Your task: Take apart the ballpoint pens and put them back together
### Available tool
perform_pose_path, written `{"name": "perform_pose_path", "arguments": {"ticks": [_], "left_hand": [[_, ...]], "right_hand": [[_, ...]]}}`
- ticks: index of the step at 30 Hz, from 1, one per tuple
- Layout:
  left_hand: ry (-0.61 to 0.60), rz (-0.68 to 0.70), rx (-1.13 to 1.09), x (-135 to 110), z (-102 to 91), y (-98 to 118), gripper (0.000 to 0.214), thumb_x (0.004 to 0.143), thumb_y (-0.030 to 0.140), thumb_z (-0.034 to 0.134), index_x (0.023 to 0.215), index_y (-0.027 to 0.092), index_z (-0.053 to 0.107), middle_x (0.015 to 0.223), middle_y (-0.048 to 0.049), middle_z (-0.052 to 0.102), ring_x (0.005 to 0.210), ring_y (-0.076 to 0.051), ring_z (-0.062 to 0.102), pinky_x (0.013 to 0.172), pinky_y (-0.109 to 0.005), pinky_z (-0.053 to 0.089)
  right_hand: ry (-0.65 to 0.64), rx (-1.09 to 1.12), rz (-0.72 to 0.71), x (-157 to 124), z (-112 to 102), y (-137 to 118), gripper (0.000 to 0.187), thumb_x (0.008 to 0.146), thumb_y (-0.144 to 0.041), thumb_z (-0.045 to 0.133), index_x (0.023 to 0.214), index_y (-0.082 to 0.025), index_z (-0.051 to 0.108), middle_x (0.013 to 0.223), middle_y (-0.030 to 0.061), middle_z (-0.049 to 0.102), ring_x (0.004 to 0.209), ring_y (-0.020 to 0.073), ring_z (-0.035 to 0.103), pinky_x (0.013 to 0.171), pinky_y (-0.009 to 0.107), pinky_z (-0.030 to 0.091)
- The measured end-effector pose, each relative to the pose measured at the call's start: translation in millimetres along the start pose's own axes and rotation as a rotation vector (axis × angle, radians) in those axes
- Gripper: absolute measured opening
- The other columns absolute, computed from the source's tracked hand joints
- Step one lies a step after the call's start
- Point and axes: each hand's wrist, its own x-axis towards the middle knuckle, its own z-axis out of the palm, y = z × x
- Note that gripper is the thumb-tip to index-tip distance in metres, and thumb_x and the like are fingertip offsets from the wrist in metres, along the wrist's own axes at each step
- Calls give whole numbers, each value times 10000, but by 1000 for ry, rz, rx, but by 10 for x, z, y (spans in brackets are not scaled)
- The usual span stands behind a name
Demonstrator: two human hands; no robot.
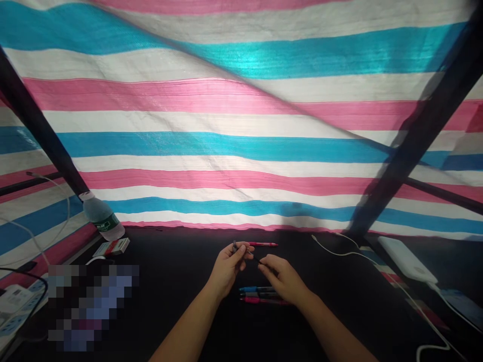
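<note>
Over the middle of the black table, my left hand (pixel 230 261) is closed with its fingertips round the clear-and-dark end of a slim pen (pixel 256 259). The dark other end of the pen runs down to the right, where my right hand (pixel 281 274) pinches it between thumb and fingers. Whether the pen is in one piece is too small to tell. Behind my left fingers lies a red pen (pixel 266 244). Below the hands several pens lie side by side: a blue pen (pixel 251 289), a dark pen (pixel 249 295) and a pink pen (pixel 252 300), their right ends partly hidden by my right hand.
At the left stand a water bottle (pixel 103 218) and a small white-and-red box (pixel 111 247), near a blurred patch and a power strip (pixel 18 306). A white power bank (pixel 407 261) and cables (pixel 400 286) lie right. Striped sheeting (pixel 226 148) hangs behind the table (pixel 169 281).
</note>
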Motion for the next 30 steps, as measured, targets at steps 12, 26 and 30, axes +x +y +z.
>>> {"name": "perform_pose_path", "arguments": {"ticks": [12, 26, 30], "left_hand": [[4, 24, 0, 2, -10, -17, 304, 818, 371, 824, 988, 126, 764, 1000, -135, 747, 782, -171, 678, 567, -227, 429], [-5, 65, 30, -3, -6, -8, 268, 865, 388, 776, 935, 130, 751, 978, -112, 730, 778, -163, 662, 595, -233, 465], [-9, 61, 28, -2, -5, -9, 266, 862, 381, 780, 928, 125, 747, 981, -117, 728, 775, -164, 662, 600, -233, 470]], "right_hand": [[40, -9, 23, -3, 12, 33, 281, 1043, -383, 470, 894, -225, 649, 792, 24, 607, 711, 193, 586, 659, 309, 440], [69, -11, 33, -18, 17, 35, 258, 1044, -367, 479, 923, -229, 661, 790, 16, 588, 708, 188, 577, 650, 308, 424], [67, -1, 37, -18, 22, 44, 261, 1043, -378, 479, 931, -228, 661, 796, 17, 590, 719, 191, 579, 658, 308, 424]]}}
